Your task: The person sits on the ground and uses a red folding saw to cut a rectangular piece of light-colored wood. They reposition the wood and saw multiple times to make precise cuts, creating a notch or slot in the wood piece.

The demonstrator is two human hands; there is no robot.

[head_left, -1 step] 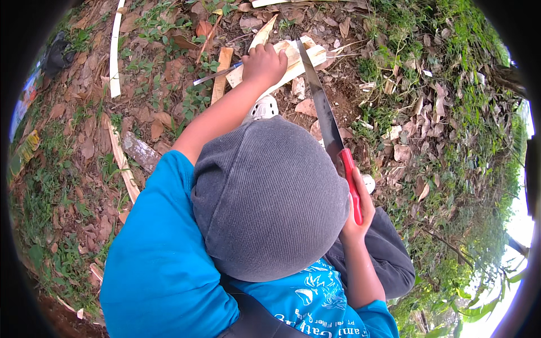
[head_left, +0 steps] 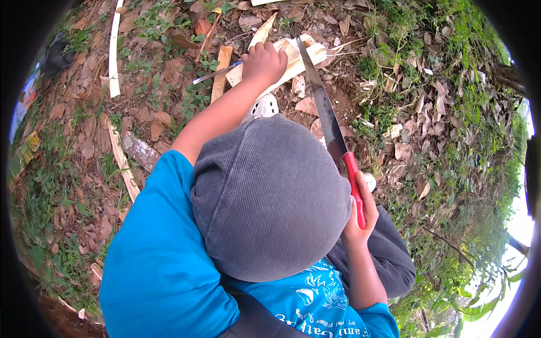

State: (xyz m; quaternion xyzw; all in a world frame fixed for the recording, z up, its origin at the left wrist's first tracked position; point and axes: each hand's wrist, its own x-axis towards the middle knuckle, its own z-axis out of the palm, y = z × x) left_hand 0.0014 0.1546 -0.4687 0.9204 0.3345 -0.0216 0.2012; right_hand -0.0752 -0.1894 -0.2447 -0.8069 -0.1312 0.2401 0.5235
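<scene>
My left hand (head_left: 264, 63) presses down on a pale piece of wood (head_left: 292, 69), its fingers curled over it. My right hand (head_left: 360, 211) is wrapped round the red handle of a handsaw (head_left: 328, 110). The long grey blade slants up and left, and its far end lies against the right part of the wood. Left of my left hand, a thin-bladed tool with a blue handle (head_left: 214, 74) crosses a narrow light-brown wooden strip (head_left: 221, 73). A pointed wood offcut (head_left: 262, 32) shows just beyond my fingers.
White shoes with holes (head_left: 264, 106) show beside the wood. Long pale strips (head_left: 115, 53) and a rough log piece (head_left: 141, 151) lie on leaf-strewn ground to the left. A black bag-like thing (head_left: 58, 55) sits far left. Green plants (head_left: 451, 169) grow on the right. A grey cap (head_left: 270, 197) blocks the middle.
My right hand and the saw handle have shifted slightly back toward me and to the right. My left hand stays on the wood.
</scene>
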